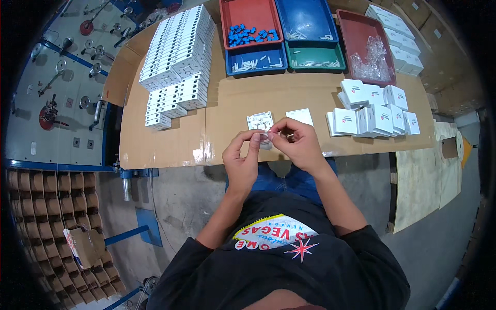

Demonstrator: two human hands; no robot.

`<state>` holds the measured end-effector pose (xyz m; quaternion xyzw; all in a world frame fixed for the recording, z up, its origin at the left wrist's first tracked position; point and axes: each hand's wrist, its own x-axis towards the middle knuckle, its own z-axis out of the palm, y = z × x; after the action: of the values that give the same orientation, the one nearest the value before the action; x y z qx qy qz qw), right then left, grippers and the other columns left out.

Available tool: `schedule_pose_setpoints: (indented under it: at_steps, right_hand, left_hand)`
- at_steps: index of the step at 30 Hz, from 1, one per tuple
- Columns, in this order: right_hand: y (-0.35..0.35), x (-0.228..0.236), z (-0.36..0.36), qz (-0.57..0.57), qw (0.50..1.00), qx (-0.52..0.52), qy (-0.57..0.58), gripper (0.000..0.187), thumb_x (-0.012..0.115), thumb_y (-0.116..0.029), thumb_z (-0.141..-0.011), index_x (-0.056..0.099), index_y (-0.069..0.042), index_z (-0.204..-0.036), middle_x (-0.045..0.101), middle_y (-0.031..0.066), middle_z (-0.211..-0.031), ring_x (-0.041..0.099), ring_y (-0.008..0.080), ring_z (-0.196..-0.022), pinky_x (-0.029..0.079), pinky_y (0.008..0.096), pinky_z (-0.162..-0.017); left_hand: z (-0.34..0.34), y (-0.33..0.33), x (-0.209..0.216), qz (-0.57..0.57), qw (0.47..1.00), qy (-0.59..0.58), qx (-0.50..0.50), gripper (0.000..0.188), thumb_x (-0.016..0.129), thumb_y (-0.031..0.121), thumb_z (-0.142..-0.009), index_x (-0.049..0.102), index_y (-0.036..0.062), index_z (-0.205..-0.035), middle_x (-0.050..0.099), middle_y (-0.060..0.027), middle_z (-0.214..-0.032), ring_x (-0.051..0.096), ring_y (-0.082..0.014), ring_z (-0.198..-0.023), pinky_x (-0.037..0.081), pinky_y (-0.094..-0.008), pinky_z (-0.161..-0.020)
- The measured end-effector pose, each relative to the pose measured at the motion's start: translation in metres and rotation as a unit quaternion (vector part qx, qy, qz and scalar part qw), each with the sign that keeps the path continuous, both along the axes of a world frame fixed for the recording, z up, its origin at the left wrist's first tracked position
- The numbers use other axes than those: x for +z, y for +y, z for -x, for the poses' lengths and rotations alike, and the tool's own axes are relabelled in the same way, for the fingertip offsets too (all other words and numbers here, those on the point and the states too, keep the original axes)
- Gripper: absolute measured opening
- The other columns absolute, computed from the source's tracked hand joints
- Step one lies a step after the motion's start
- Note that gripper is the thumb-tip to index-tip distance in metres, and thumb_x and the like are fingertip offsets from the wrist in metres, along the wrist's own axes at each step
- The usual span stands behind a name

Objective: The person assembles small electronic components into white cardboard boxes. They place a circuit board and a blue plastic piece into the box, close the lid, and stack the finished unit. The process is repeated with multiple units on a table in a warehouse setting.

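My left hand (242,164) and my right hand (300,144) meet fingertip to fingertip above the near edge of the cardboard-covered table. Pinched between their thumbs and forefingers is a small whitish piece (265,137), mostly covered by the fingers and too small to name. Just beyond the fingertips lies an open white plastic housing (260,120) with parts inside, its near side hidden by my hands. A flat white square cover (299,115) rests to the right of it, partly behind my right hand.
Stacked white boxlike units (178,49) stand at the left. Along the back are a red tray (223,26) of blue parts, blue (256,72) and green (316,68) trays of small white pieces, and a dark red tray (351,31) with clear plastic bags. White square covers (381,120) pile up at right.
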<state>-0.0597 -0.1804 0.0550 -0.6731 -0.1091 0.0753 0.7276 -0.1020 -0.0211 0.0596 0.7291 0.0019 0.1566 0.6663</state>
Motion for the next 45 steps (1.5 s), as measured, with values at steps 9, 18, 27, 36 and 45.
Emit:
schedule_pose_setpoints:
  at_steps: [9,18,27,36,45]
  right_hand:
    - [0.001,0.0,0.001,-0.013,1.0,0.002,0.001,0.008,0.074,-0.008,-0.092,0.072,-0.003,-0.097,0.062,-0.0046,-0.077,0.046,0.0012,-0.066,0.036,0.0205,-0.058]
    - [0.002,0.004,0.005,0.009,1.0,0.01,0.012,0.009,0.075,-0.01,-0.092,0.071,-0.003,-0.095,0.061,-0.005,-0.076,0.045,0.0006,-0.065,0.035,0.0205,-0.056]
    - [0.003,-0.006,0.001,0.024,1.0,-0.001,-0.013,0.012,0.076,-0.012,-0.093,0.073,-0.002,-0.098,0.066,-0.0036,-0.078,0.049,0.0018,-0.066,0.039,0.0213,-0.058]
    - [-0.007,-0.002,-0.004,0.041,0.998,0.042,0.038,0.014,0.073,-0.012,-0.096,0.076,0.0,-0.103,0.07,-0.0007,-0.079,0.053,0.003,-0.06,0.044,0.0226,-0.053]
    - [-0.013,-0.012,-0.009,0.01,0.998,0.016,0.062,0.015,0.069,-0.008,-0.098,0.073,0.003,-0.108,0.069,0.0015,-0.082,0.056,0.0036,-0.06,0.046,0.0222,-0.052]
  left_hand:
    - [-0.003,0.001,-0.002,-0.003,1.0,-0.025,-0.018,0.008,0.066,0.004,-0.101,0.069,-0.0029,-0.103,0.072,-0.0063,-0.099,0.064,-0.0119,-0.096,0.05,-0.0273,-0.089]
    - [-0.001,-0.001,-0.008,-0.006,1.0,-0.025,-0.011,0.009,0.069,0.004,-0.099,0.069,-0.003,-0.105,0.07,-0.0049,-0.099,0.061,-0.0112,-0.096,0.048,-0.0261,-0.088]
    - [-0.004,0.004,-0.007,-0.024,0.999,-0.009,-0.025,0.01,0.068,0.004,-0.099,0.069,-0.0024,-0.106,0.07,-0.0046,-0.099,0.061,-0.0114,-0.095,0.048,-0.0265,-0.087]
    - [-0.006,0.018,-0.028,0.043,0.997,0.044,-0.051,0.013,0.062,0.007,-0.104,0.068,-0.004,-0.109,0.072,-0.0065,-0.101,0.068,-0.0126,-0.094,0.054,-0.0278,-0.088]
    - [-0.012,0.005,-0.023,0.171,0.977,0.08,-0.095,0.02,0.062,0.01,-0.105,0.064,-0.0054,-0.118,0.072,-0.0093,-0.109,0.068,-0.0113,-0.096,0.056,-0.0253,-0.084]
